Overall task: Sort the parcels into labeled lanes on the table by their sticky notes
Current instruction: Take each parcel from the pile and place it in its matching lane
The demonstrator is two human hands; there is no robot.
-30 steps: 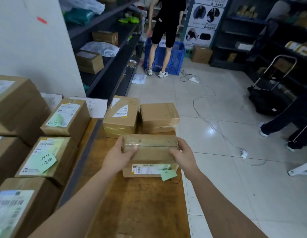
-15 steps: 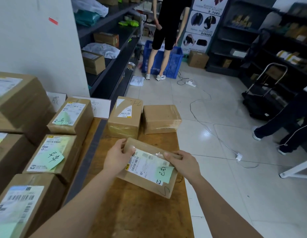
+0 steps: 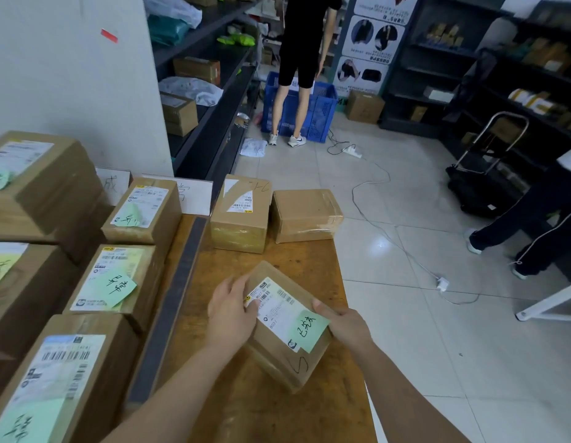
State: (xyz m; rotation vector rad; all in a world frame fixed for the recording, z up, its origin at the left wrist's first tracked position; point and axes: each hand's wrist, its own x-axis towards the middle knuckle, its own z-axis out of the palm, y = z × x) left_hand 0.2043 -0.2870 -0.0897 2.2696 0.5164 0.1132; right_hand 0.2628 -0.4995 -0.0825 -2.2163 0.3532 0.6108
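Note:
I hold a small cardboard parcel (image 3: 279, 356) over the wooden table (image 3: 293, 257), its white shipping label and green sticky note (image 3: 308, 330) turned up toward me. My left hand (image 3: 231, 311) grips its left edge, thumb on the label. My right hand (image 3: 344, 324) grips its right edge beside the note. Two parcels without visible notes, a taller one (image 3: 242, 212) and a flatter one (image 3: 306, 214), stand at the table's far end. Several parcels with green sticky notes (image 3: 118, 282) are lined up on the left. White lane signs (image 3: 194, 195) stand behind them.
A dark strip (image 3: 172, 311) divides the left surface from the wooden table. A person stands by a blue crate (image 3: 319, 113) at the back. Another person's legs (image 3: 533, 228) are at the right, beside a folding cart (image 3: 482, 183). A cable and power strip (image 3: 354, 151) lie on the tiled floor.
The parcel was tipped from its side so its label and note face up, and it came nearer to me. Both hands stayed on its edges.

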